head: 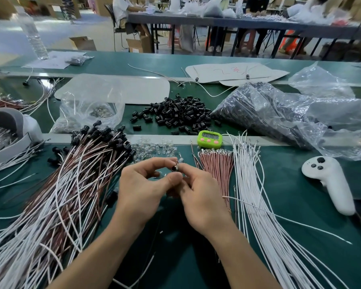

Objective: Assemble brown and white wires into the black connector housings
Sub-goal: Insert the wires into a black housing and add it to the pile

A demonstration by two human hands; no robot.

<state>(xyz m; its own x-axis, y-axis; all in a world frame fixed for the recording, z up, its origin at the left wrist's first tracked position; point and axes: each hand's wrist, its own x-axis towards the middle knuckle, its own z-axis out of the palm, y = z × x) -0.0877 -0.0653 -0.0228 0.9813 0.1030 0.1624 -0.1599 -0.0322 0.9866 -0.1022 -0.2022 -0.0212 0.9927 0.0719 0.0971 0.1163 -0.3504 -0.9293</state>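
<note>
Above the green table my left hand [142, 184] and my right hand [198, 192] meet and pinch one small black connector housing [174, 168] between their fingertips. A brown and a white wire [233, 198] trail from under my right hand to the right. Loose brown wires [217, 165] lie in a bundle right of my hands, with white wires [256, 184] beyond them. A pile of loose black housings [179, 113] sits farther back. Finished wire pairs with housings [71, 184] fan out on the left. Small clear bulbs [154, 151] lie just behind my fingers.
A green timer [209, 139] stands behind the brown wires. A white controller [329, 182] lies at the right. Plastic bags of housings [269, 113] and metal parts [88, 109] sit at the back. A grey-white headset [10, 130] is on the left. People sit at a far table.
</note>
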